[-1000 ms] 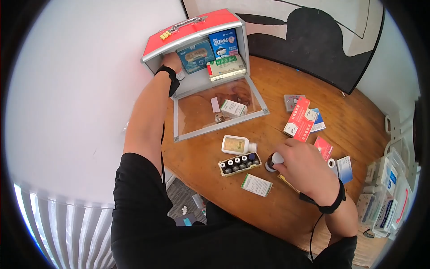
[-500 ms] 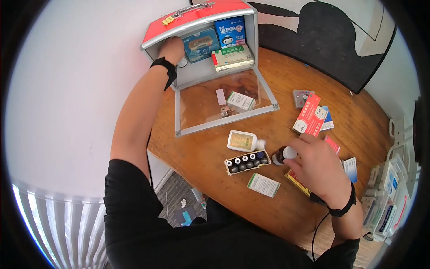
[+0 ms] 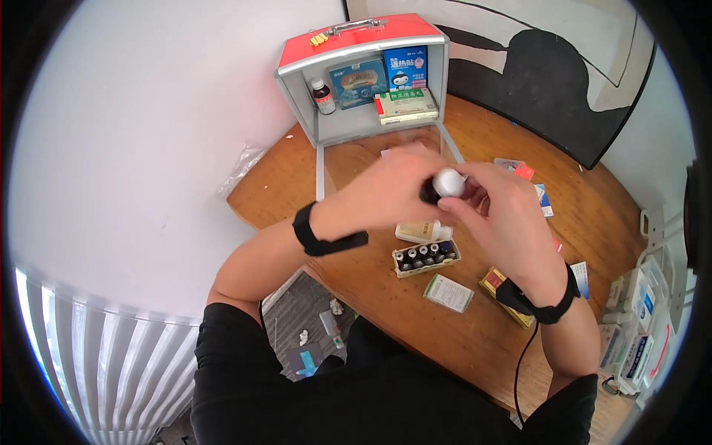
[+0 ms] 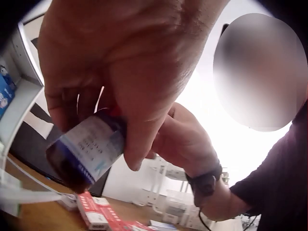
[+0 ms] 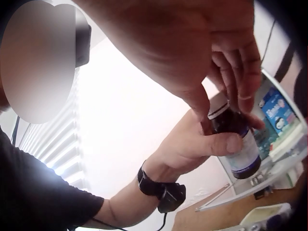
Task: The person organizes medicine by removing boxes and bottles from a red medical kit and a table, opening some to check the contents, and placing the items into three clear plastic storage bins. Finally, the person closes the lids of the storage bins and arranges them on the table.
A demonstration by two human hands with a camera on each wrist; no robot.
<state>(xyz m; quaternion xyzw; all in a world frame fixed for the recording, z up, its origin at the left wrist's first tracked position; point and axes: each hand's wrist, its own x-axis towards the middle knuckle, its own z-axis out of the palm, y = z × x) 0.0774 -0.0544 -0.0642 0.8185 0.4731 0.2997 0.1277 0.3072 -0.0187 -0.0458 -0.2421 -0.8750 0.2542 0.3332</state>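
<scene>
Above the table, both hands meet at a dark brown medicine bottle (image 5: 240,149) with a white cap (image 3: 449,183). My left hand (image 3: 397,182) grips the bottle's body, its thumb lying across the pale label in the right wrist view. The right hand (image 3: 508,215) has its thumb and fingertips at the cap and neck. Behind them, a red first-aid case (image 3: 337,50) stands with its clear front panel lowered. Inside it are another brown bottle (image 3: 323,98), a teal box (image 3: 359,83), a blue box (image 3: 407,68) and a green-and-white box (image 3: 406,105).
Below the hands lie a white bottle (image 3: 419,231), a tray of small vials (image 3: 426,258), a green-and-white carton (image 3: 449,293) and a yellow box (image 3: 504,297). A clear plastic bin (image 3: 638,326) stands at the right edge. A dark screen-like panel (image 3: 541,96) leans at the back.
My left hand has left the case, where a brown bottle now shows, and come to the other bottle. My right hand has lifted that bottle off the table toward the middle.
</scene>
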